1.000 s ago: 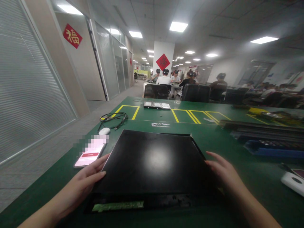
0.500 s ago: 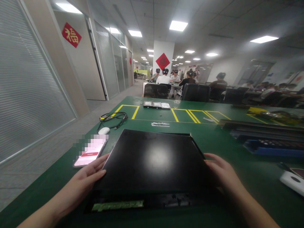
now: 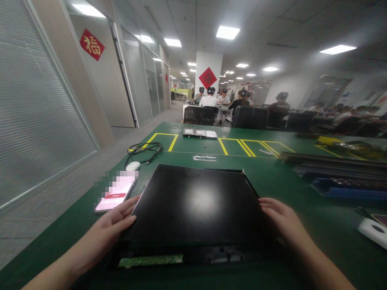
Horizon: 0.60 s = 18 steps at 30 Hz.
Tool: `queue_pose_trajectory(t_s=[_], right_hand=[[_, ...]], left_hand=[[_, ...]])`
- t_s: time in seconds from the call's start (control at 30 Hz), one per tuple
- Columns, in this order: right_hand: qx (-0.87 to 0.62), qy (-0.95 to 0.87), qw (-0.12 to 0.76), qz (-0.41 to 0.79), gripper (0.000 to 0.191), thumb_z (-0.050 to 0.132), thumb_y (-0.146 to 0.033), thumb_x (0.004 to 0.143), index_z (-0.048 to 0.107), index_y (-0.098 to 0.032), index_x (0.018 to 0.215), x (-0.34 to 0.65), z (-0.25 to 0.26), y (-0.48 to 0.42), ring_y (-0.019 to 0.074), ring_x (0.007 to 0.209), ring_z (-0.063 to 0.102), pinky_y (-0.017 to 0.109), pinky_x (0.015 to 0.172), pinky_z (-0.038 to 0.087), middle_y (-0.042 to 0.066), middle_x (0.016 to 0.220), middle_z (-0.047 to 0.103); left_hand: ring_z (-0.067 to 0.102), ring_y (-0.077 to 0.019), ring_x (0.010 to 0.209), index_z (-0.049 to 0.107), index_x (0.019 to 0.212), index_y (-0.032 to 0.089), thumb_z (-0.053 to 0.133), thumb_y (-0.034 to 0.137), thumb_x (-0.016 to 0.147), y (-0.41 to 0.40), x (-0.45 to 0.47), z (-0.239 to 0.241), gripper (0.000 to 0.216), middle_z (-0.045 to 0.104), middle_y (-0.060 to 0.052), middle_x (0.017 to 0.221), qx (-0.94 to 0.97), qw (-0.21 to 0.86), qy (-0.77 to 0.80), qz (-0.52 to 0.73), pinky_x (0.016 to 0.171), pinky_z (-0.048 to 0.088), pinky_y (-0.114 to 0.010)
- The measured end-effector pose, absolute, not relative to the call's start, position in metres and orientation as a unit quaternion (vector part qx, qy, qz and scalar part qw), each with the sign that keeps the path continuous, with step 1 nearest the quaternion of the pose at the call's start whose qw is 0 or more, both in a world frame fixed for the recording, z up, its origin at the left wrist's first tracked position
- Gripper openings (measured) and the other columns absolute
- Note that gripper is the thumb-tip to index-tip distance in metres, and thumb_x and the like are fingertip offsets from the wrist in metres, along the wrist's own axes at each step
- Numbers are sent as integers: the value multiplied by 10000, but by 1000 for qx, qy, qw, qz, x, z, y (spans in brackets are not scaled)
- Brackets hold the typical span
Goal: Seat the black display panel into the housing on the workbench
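Observation:
A black, glossy LCD screen panel (image 3: pixel 187 193) lies in front of me over the green table, with a ceiling light mirrored in its middle. Along its near side a strip with a green circuit board (image 3: pixel 151 260) shows. My left hand (image 3: pixel 116 221) holds the panel's left edge, thumb near the top face and fingers along the side. On the opposite edge is my right hand (image 3: pixel 281 221), its fingers closed against the side and its thumb hidden. A second thin dark edge shows behind the panel's far right corner; what it belongs to, I cannot tell.
Left of the panel lie a lit phone (image 3: pixel 116 196), a white rounded object (image 3: pixel 133 166) and a coiled black cable (image 3: pixel 145 152). Hard drives (image 3: pixel 200 134) sit at the back of the green table (image 3: pixel 250 165). Dark and blue strips (image 3: pixel 347 190) and a white device (image 3: pixel 373 233) are rightward.
My right hand's fingers have slid very slightly down the panel's right edge. Otherwise only a tiny shift of the view shows; both hands stay on the LCD screen panel.

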State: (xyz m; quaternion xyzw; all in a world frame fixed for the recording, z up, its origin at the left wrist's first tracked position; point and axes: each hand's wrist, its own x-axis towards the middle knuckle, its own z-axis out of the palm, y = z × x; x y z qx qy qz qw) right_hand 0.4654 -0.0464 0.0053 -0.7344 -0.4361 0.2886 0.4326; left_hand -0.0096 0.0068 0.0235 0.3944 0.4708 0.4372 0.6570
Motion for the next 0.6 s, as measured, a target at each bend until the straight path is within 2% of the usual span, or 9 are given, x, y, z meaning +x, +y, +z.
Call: queue_pose_trajectory(t_s=[0.2, 0.6], right_hand=[[-761, -467, 386, 233, 322, 629, -423, 699, 762, -266, 947, 463, 9, -48, 292, 986, 707, 409, 903, 494, 48, 977, 793], [-763, -477, 380, 211, 290, 618, -440, 663, 774, -296, 860, 458, 14, -49, 298, 952, 714, 407, 872, 516, 32, 934, 800]], left_hand=[[539, -329, 1313, 574, 1391, 277, 819, 295, 748, 6, -11, 21, 688, 650, -76, 1388, 394, 660, 463, 442, 1036, 508, -383], [559, -326, 1297, 597, 1363, 282, 815, 309, 751, 6, -11, 22, 650, 657, -79, 1387, 408, 652, 467, 437, 1053, 485, -387]])
